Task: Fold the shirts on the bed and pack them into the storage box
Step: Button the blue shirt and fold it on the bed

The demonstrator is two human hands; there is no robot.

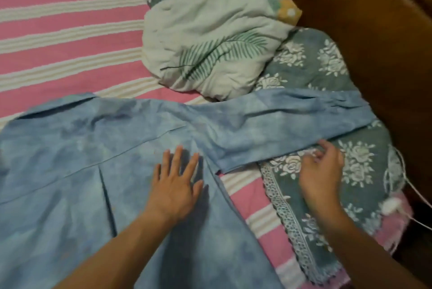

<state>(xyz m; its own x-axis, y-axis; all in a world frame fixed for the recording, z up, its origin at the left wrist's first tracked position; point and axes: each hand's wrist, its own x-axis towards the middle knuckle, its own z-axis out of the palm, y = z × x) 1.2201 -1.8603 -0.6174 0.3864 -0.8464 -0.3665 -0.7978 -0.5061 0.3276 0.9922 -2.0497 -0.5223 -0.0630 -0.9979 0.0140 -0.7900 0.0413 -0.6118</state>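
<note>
Flat-fingered, left hand [175,184] presses the blue shirt [77,148] (back up). Right hand [321,171] reaches its sleeve [292,122]; grip unclear.

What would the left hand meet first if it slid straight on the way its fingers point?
The left hand lies flat on the blue shirt, fingers pointing up the bed. It would probably first meet the shirt's sleeve seam, then the white leaf-print bundle.

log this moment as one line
stage: folding | left hand: flat on blue shirt | right hand: at sleeve edge, grip unclear | storage box: not in view
</note>
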